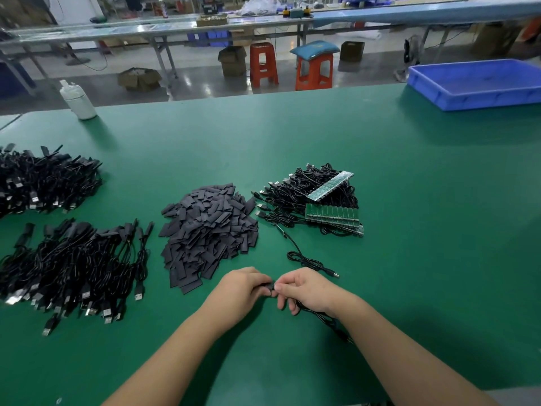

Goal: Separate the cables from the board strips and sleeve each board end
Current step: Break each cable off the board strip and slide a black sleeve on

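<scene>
Both hands meet low on the green tabletop (380, 171): the left hand (244, 284) and right hand (304, 290) each pinch a small black sleeve (270, 285). Behind lie a sleeve pile (209, 227), board strips (332, 213), and a blue bin (480, 83); workbenches and orange stools stand beyond.

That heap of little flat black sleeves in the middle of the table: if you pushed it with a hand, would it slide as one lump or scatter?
The sleeve heap would probably scatter: the pieces lie loose, pointing every way. Each looks thin and flat, so likely very light and a bit fiddly to pick off the green table. They should not roll.
</scene>
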The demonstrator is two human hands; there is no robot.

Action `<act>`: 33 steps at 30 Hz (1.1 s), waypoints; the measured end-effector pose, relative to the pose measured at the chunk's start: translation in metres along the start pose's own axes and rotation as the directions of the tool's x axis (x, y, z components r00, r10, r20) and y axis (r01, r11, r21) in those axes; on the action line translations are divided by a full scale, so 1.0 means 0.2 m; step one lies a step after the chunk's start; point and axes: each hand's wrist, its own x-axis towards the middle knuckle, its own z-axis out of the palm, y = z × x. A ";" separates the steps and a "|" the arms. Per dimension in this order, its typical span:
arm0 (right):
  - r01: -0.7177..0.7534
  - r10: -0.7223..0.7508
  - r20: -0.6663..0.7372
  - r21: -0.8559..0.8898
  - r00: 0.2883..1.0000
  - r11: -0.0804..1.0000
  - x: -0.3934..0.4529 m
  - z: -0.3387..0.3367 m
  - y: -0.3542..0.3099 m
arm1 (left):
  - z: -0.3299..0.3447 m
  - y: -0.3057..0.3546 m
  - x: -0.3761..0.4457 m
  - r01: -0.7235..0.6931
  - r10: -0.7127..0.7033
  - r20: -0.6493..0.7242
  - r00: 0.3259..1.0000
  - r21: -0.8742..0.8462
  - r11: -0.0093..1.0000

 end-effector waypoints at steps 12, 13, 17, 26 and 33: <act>-0.001 0.001 -0.001 0.010 1.000 1.000 0.00 0.00 0.00 | 0.04 0.00 -0.01 -0.063 0.058 0.027 0.998 0.276 0.959; 0.006 -0.005 -0.007 0.030 1.000 1.000 0.00 0.00 0.00 | 0.05 0.01 -0.01 -0.047 0.058 -0.038 0.998 0.240 0.970; 0.058 -0.034 -0.107 0.230 0.994 0.971 -0.02 -0.02 -0.01 | 0.07 0.09 -0.04 0.192 -0.272 -0.298 0.915 -0.270 0.943; 0.366 -0.054 -0.383 0.817 0.922 0.447 0.05 0.11 -0.24 | 0.15 0.26 -0.10 0.262 -0.389 0.121 0.913 -0.905 0.335; -0.142 -0.229 -0.472 -0.627 0.851 0.766 0.02 -0.02 -0.20 | -0.20 -0.05 -0.13 0.369 -0.611 -0.179 0.771 -0.655 0.659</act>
